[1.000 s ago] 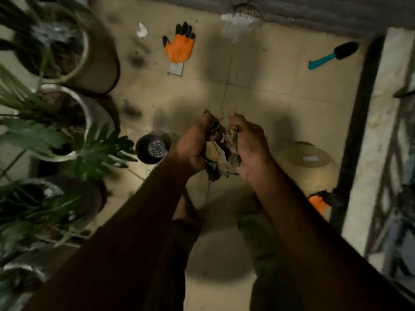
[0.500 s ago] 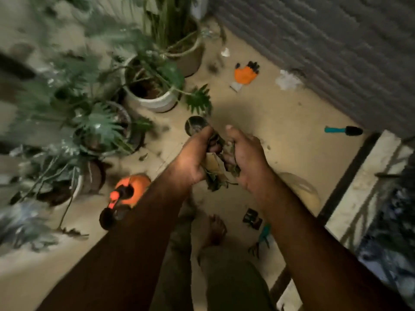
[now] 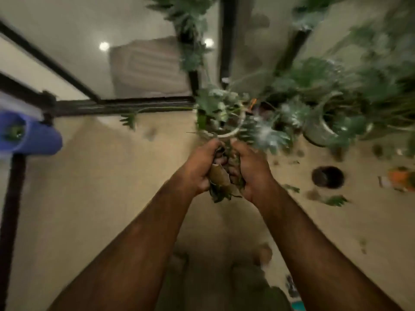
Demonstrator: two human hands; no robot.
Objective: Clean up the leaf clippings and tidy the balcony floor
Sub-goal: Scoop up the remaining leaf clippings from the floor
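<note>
A bundle of dry brown and green leaf clippings (image 3: 221, 180) is held at the centre of the head view, above the beige balcony floor (image 3: 112, 187). My left hand (image 3: 199, 167) grips the bundle from the left and my right hand (image 3: 250, 169) grips it from the right, fingers curled round it. Most of the bundle is hidden between the palms. Loose leaf scraps (image 3: 335, 200) lie on the floor to the right. The frame is blurred by motion.
Potted plants (image 3: 318, 129) crowd the upper right, one white-rimmed pot (image 3: 233, 132) just beyond my hands. A small black pot (image 3: 327, 177) and an orange object (image 3: 402, 179) lie at the right. A blue container (image 3: 33, 135) is at the left by black door frames (image 3: 123, 104).
The view has swung left across the balcony, from the grey wall and orange glove to the glass doors and a blue container. Both hands keep gripping the leaf bundle in front of me.
</note>
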